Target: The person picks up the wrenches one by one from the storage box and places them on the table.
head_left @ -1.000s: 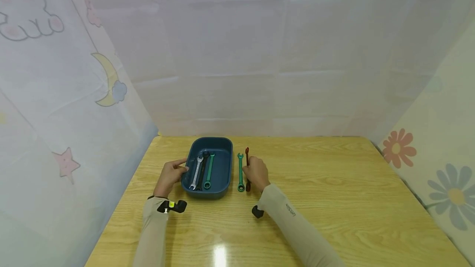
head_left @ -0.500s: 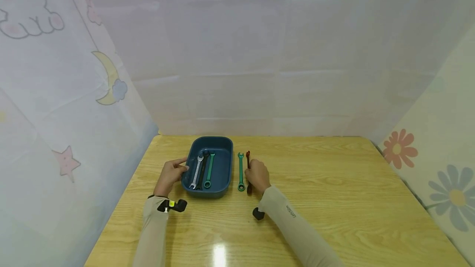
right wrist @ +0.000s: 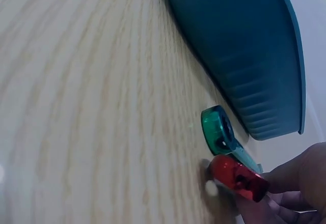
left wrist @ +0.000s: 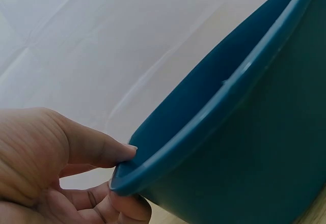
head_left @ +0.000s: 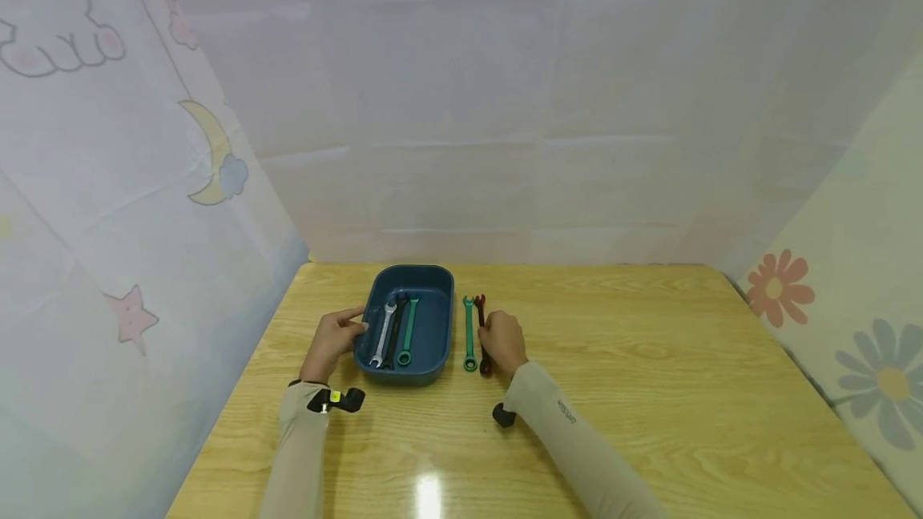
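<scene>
My left hand (head_left: 333, 340) pinches the left rim of a blue bin (left wrist: 219, 107), thumb inside and fingers below the edge. Inside the bin lie a silver wrench (head_left: 383, 333), a black wrench (head_left: 393, 331) and a green wrench (head_left: 408, 332), side by side. To the right of the bin, a second green wrench (head_left: 469, 335) lies on the table. Just beside it, my right hand (head_left: 502, 339) pinches a red wrench (right wrist: 237, 177) near its middle. In the right wrist view the red wrench's near end overlaps the green wrench's ring end. My palm and sleeve hide part of the red wrench.
A wooden table (head_left: 649, 391) carries everything, its back edge against a pale cloth wall (head_left: 541, 142). Printed cloth panels rise at the left and right sides. A small black camera mount sits on each wrist.
The red wrench has tilted in my right hand, its far end coming down close beside the green wrench. My left hand has stayed on the bin's rim.
</scene>
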